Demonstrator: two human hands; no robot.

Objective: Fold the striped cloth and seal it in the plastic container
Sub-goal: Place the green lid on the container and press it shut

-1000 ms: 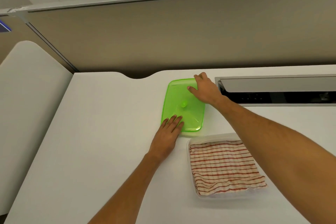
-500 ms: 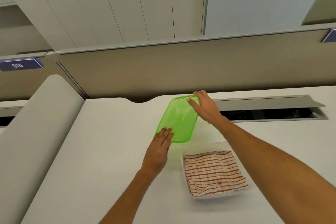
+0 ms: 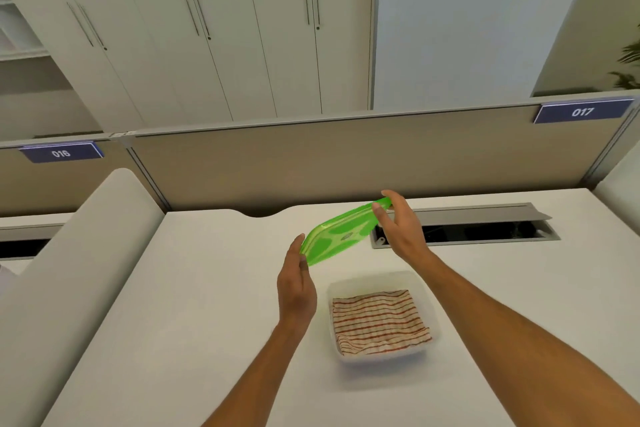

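A white desk (image 3: 194,305) in an office bay fills the lower view, backed by a beige partition (image 3: 311,156) with tall white cupboards (image 3: 214,28) behind it and a cable hatch (image 3: 485,229) sunk into the desktop just beyond the right hand's fingers. The folding looks done: the striped cloth (image 3: 379,321) lies folded flat inside the clear plastic container (image 3: 429,305), which sits on the desk below and a little to the right of both sets of fingertips, well apart from them. What is left, by my reading, is the sealing. The green lid (image 3: 337,236) is held in the air, tilted, its far end higher than its near end, and not yet over the container. The left hand (image 3: 298,284) pinches the lid's near lower corner between thumb and curled fingers; the right hand (image 3: 398,225) grips the far upper end, thumb on one face and fingers wrapped behind. The lid must still be brought down level over the rim and pressed shut all round. As for writing, a blue plate on the partition far left of the fingers reads "016" (image 3: 60,152), and another far to their right reads "017" (image 3: 581,112). A small oval mark sits at the lid's centre, between the two grips, too small to read.
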